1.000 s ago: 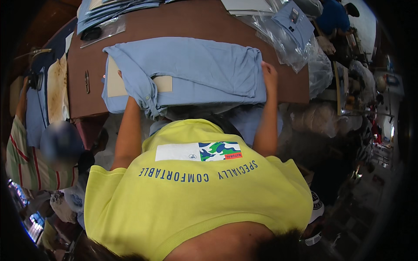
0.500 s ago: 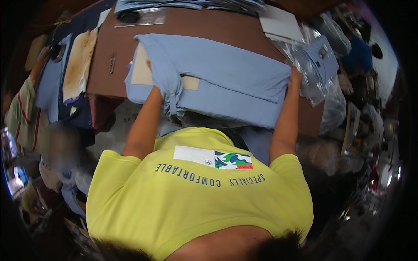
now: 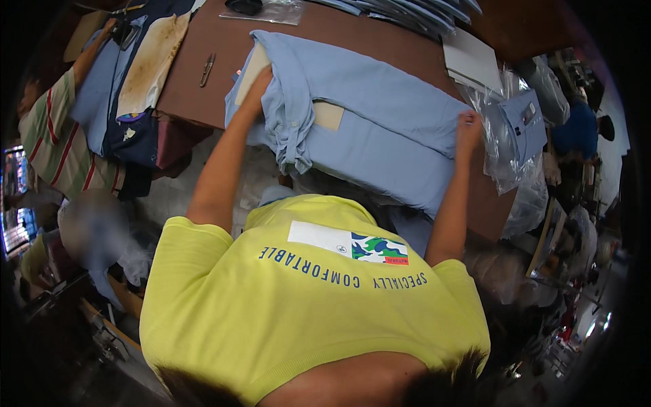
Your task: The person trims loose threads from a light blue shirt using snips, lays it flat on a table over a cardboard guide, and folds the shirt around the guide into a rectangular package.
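A light blue shirt (image 3: pixel 380 129) lies spread on the brown table (image 3: pixel 196 81), with a tan cardboard sheet (image 3: pixel 329 115) showing from inside its folds. My left hand (image 3: pixel 261 83) rests on the shirt's left end, fingers closed on the bunched fabric over the cardboard's edge. My right hand (image 3: pixel 468 125) grips the shirt's right edge beside the clear plastic bags. Both forearms reach forward from my yellow shirt, which fills the lower half of the view.
Small thread snips (image 3: pixel 208 68) lie on the table to the left. Clear plastic bags (image 3: pixel 505 142) and a bagged blue shirt (image 3: pixel 523 115) sit on the right. Folded shirts (image 3: pixel 413 12) and a white board (image 3: pixel 471 60) lie beyond. A person in a striped shirt (image 3: pixel 47 142) works at left.
My left hand has come out from under the bunched fabric and moved farther up over the shirt's left end. The right hand keeps its hold on the right edge. The view has swung.
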Tool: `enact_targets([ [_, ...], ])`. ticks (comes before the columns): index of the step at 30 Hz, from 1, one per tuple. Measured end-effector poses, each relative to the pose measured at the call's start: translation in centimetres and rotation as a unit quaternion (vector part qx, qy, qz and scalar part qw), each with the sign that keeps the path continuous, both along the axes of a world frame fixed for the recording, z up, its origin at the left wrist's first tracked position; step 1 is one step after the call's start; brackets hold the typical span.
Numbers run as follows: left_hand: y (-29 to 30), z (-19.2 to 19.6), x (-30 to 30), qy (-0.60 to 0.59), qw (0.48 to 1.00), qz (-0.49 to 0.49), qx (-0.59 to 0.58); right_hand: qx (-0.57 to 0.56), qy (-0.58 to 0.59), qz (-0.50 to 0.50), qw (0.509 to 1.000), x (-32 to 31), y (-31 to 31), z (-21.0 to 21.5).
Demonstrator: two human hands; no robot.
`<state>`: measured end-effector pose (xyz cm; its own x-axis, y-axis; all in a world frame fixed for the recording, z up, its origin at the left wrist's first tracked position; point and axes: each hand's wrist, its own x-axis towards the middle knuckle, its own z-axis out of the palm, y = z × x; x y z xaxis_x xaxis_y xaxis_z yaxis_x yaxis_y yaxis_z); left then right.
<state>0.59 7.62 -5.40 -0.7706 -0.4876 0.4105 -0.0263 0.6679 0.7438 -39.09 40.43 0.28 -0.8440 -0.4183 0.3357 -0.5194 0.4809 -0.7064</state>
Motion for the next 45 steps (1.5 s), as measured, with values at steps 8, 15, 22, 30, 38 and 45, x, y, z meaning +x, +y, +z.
enact_targets([
  [8, -0.2, 6.1, 0.9, -0.136, 0.928, 0.144, -0.317, 0.292, -0.096, 0.389, 0.869, 26.3, -5.4, 4.6],
  [15, -2.3, 4.6, 1.4, -0.263, 0.917, 0.091, -0.287, 0.234, 0.044, 0.454, 0.859, 30.9, -8.7, 2.1],
  [22, -3.3, 4.3, 2.2, -0.154, 0.95, 0.073, -0.261, -0.026, -0.456, 0.365, 0.811, 24.4, -6.3, 6.5],
  [30, -7.3, 5.3, 0.5, -0.242, 0.965, 0.039, -0.095, -0.049, -0.32, 0.073, 0.943, 15.3, -5.9, 3.0],
  [38, -8.5, 6.2, -1.7, -0.334, 0.939, 0.062, -0.05, 0.109, -0.109, 0.056, 0.986, 12.3, -7.7, -0.2],
  [45, -7.9, 4.9, -2.6, -0.27, 0.95, 0.079, -0.139, 0.028, -0.03, -0.008, 0.999, 9.4, -5.3, -1.7],
])
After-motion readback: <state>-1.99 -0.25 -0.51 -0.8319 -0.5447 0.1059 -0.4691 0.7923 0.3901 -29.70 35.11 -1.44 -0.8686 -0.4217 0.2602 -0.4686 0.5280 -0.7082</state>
